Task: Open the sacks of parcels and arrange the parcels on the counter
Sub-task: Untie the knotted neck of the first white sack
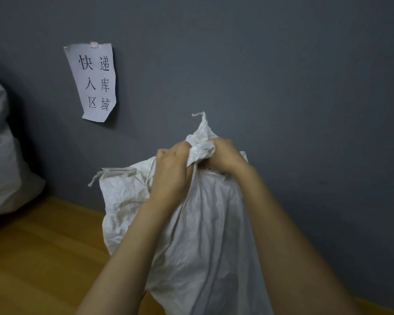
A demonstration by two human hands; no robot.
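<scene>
Head view, looking forward and down. Shows a white sack (203,235) standing upright on the wooden counter (43,246), running from the middle of the frame down toward 6 o'clock, close before the grey wall (282,64). Places its bunched neck (201,148) at the very middle of the frame, with a frayed cord end (199,115) sticking up at 12 o'clock from that neck. Finds the left hand (171,169) at 8 o'clock of the neck, back toward the camera, fingers curled and pressed together round the gathered cloth. Finds the right hand (223,155) at 3 o'clock of the neck, fingers likewise curled into the cloth, fingertips buried in the folds; cannot tell whether either thumb pinches the cord. Puts the two hands almost touching across the bunch. Cannot tell whether the neck is knotted or already loose. Shows crumpled white cloth with a hemmed edge and a cord tail (121,178) at 9 o'clock of the gripped sack; cannot tell whether part of the same sack or another behind it. Catches a second pale sack (0,155) at 9 o'clock of the frame, resting on the counter against the wall, well apart from the hands. Shows a paper sign (93,83) at 10 o'clock, fixed to the wall at its top edge, printed with six Chinese characters, lower edge curling.
</scene>
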